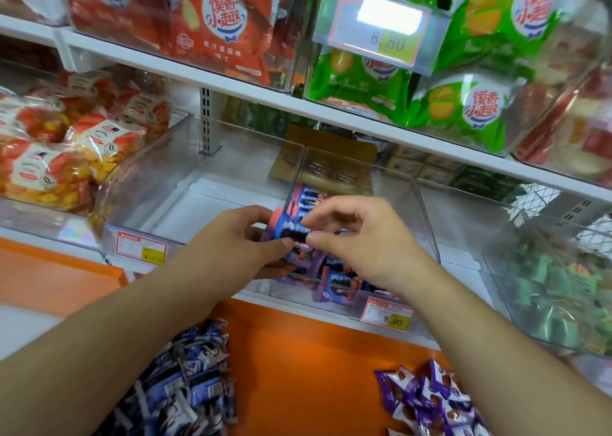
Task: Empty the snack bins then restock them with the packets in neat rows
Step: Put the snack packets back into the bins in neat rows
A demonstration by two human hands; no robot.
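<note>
A clear plastic snack bin (427,210) stands on the middle shelf and holds several small blue, pink and purple cookie packets (334,283). Both hands are at its open front. My left hand (238,247) grips a stack of these packets (291,228) from the left. My right hand (361,240) pinches the same stack from the right, thumb against its front. To the left stands another clear bin (159,184) with nothing in it. On the orange ledge below lie two loose piles: dark blue and white packets (188,386) and purple packets (427,399).
Bags of orange snacks (66,150) fill the bin at far left. A bin of green packets (556,290) sits at right. Red bags (205,21) and green bags (470,101) crowd the upper shelf. A price tag (387,313) hangs on the bin front.
</note>
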